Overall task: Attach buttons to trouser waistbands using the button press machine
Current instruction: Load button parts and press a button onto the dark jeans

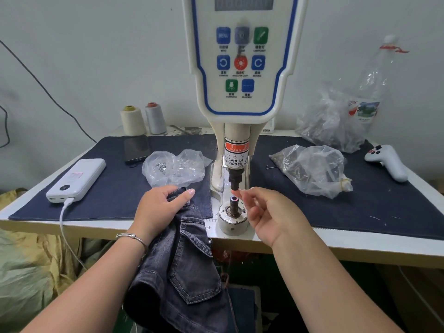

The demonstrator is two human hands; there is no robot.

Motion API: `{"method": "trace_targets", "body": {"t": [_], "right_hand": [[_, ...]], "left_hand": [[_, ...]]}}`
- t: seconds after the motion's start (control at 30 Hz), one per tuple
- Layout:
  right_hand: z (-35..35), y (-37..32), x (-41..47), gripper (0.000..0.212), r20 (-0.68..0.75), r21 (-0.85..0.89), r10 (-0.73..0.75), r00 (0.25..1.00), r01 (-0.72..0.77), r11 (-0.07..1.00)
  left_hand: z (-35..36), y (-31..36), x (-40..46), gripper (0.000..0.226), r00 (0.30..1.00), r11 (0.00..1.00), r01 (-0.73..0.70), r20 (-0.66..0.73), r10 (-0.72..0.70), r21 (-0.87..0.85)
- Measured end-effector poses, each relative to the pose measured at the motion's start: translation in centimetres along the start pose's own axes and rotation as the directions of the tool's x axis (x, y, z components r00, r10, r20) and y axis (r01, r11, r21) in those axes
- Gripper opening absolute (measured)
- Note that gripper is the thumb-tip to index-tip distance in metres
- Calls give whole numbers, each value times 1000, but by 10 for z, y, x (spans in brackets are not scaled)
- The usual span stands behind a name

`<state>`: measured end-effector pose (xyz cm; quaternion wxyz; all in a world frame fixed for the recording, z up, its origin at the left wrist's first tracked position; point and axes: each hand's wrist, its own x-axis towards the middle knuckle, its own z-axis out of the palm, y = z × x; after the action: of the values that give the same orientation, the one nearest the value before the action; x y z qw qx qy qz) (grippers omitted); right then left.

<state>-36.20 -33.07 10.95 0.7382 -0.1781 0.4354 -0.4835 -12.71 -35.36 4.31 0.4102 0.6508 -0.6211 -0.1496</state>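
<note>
Your left hand (161, 205) grips the bunched waistband end of the dark grey denim trousers (182, 265) at the table's front edge, left of the button press machine (236, 92); the rest of the trousers hangs off the edge toward you. Your right hand (266, 212) sits just right of the lower die post (234, 203), fingers curled, fingertips (240, 193) pinched together right beside the post's top, under the upper punch (234, 181). Can't tell if a button is between them, too small. Die post stands in the round metal base (232, 218). Clear bag of metal buttons (174, 168) lies behind your left hand, another clear bag (312, 170) right of the machine, both on the dark blue cloth (108, 188). White power bank (77, 180) far left, cable plugged in; phone (137, 148) behind it; two thread cones (143, 120) at the back; white controller (388, 162) far right.
</note>
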Motion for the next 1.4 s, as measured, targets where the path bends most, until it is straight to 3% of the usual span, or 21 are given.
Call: {"method": "trace_targets", "body": {"t": [0.17,0.4,0.53,0.67,0.7,0.77,0.83,0.9,0.97,1.1,1.23,1.4], "right_hand": [[-2,-1,-4,9,5,63,-17,1000,16,998],[1,-1,-6,17,-41,-81,-118,992,114,990],[1,-1,-15,10,-10,-97,-144,989,143,985],[-3,9,-38,10,-37,-238,-342,939,324,915],[-3,16,-46,13,-16,-300,-435,900,410,861],[10,34,-63,16,158,-400,-584,796,593,699],[35,51,-61,10,405,-552,-620,672,720,421],[68,57,-37,13,569,-668,-579,584,739,89],[102,52,-3,19,626,-734,-489,607,671,-107],[146,41,74,30,618,-755,-373,692,390,-526],[162,44,116,37,604,-657,-283,745,264,-706],[173,53,134,32,620,-625,-264,739,263,-735]], "left_hand": [[0,-1,-1,53,1000,1000,-27,-5,27,-5],[0,-1,0,57,1000,1000,-7,10,7,-8],[-1,-1,0,57,1000,1000,-3,14,3,-15],[-1,-2,1,58,1000,1000,0,13,0,-27],[-1,-3,1,56,1000,999,3,15,-2,-32],[-1,-4,1,51,1000,998,3,21,-2,-60],[-2,-3,1,43,1000,997,-2,11,3,-78],[-5,1,0,29,1000,999,-22,17,22,-24],[-7,4,-2,23,999,999,-39,-4,39,13],[-6,1,-4,18,999,979,-26,-31,20,-202],[-4,-5,0,27,999,978,34,7,-33,-207],[-5,-4,-2,30,999,962,38,24,-33,-270]]}}
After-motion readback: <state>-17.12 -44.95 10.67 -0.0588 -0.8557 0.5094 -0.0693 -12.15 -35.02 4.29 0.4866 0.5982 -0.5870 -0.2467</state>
